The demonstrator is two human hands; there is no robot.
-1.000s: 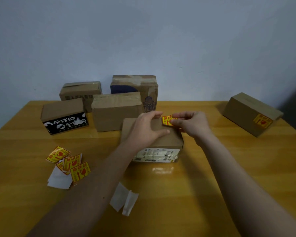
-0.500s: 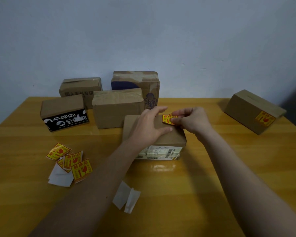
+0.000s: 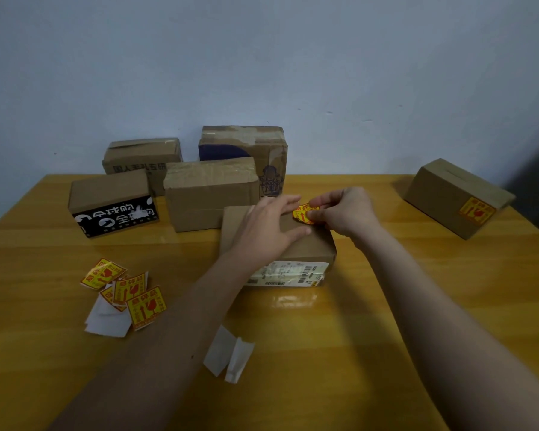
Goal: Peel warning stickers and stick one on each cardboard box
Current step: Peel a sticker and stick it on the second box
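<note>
Warning sticker held over the near cardboard box

The right hand [image 3: 344, 213] pinches a yellow warning sticker [image 3: 304, 213] above the far edge of the near cardboard box [image 3: 305, 247] on the wooden table [image 3: 386, 306]; the left hand [image 3: 265, 231] rests flat on the box top, fingers straight and together.

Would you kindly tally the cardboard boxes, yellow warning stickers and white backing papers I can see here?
Cardboard boxes: 6, one under the hands, one already stickered.
Yellow warning stickers: 6 visible, one pinched by the right hand.
White backing papers: 2 loose, more under the pile.
Total: 14
</note>
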